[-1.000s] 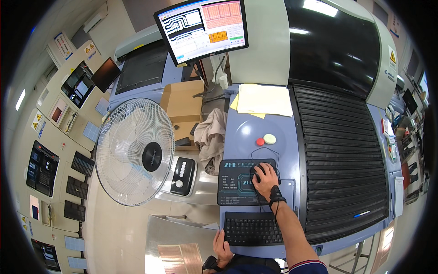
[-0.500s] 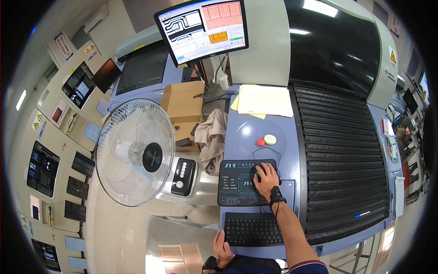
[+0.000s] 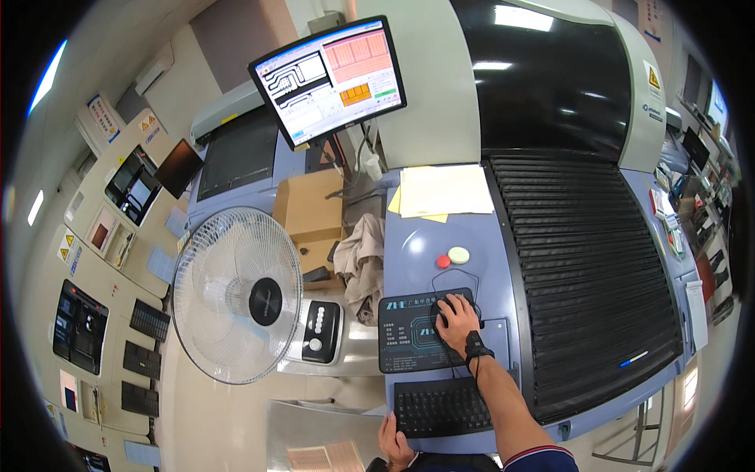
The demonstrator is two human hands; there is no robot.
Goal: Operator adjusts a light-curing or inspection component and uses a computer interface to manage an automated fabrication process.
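Factory workshop with black-hooded machine (image 3: 546, 86)

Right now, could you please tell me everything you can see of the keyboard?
The keyboard looks black and plastic, with rows of dark keys. It lies keys up on the blue-grey surface, nearer than the mouse pad. The left hand appears to touch its lower left corner; the right forearm hides its right end.

One left hand (image 3: 395, 444) and one right hand (image 3: 460, 329) are showing with one mouse (image 3: 436, 311), one keyboard (image 3: 440, 409) and one mouse pad (image 3: 403, 350). Two round buttons (image 3: 459, 255), one red, one pale yellow, are sitting on the bench (image 3: 405, 248), and one fan (image 3: 216, 299), one cardboard box (image 3: 308, 203) and one cloth (image 3: 363, 263) are appearing to its left.
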